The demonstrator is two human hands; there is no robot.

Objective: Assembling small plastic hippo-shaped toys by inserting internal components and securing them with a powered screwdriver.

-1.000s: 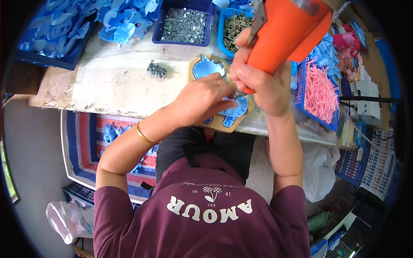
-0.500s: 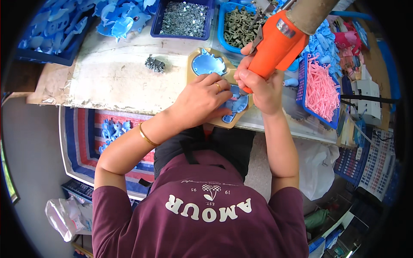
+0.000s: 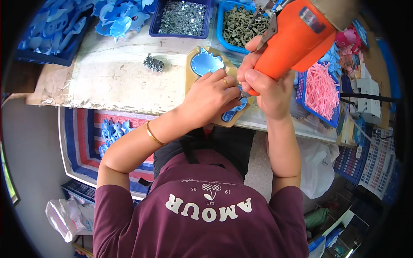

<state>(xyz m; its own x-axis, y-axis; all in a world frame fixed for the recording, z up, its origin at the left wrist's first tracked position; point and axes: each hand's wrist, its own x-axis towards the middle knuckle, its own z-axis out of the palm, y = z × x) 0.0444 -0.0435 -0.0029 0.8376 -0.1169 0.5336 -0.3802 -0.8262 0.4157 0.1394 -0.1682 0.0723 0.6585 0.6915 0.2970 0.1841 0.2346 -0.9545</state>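
- Orange plastic makes up the body of the power screwdriver (image 3: 297, 36), held tilted in the right hand (image 3: 262, 88); its top end is cut off by the picture's upper edge.
- Right-hand fingers are wrapped tight around the lower end of the tool, so its tip is hidden behind them and behind the left hand (image 3: 211, 96).
- Left-hand fingers lie pressed together, bent down onto a blue plastic part (image 3: 234, 112) that sits in a tan wooden jig (image 3: 192, 79) on the tabletop (image 3: 112, 81); whether they pinch anything small cannot be told.
- Only the lower edge of that blue part shows below the left hand; a second, round blue part (image 3: 206, 63) lies uncovered in the upper half of the jig.
- A gold bangle (image 3: 153, 134) sits on the left wrist, and a ring on one finger.
- Behind the jig stand a dark blue tray of silvery screws (image 3: 183, 17) and a blue tray of grey-green pieces (image 3: 241, 26), partly covered by the tool.
- A small dark heap (image 3: 153, 63) lies on the tabletop left of the jig; what it is made of is hard to make out.
- Pink plastic sticks (image 3: 320, 90) fill a tray at the right, half hidden by the right hand.
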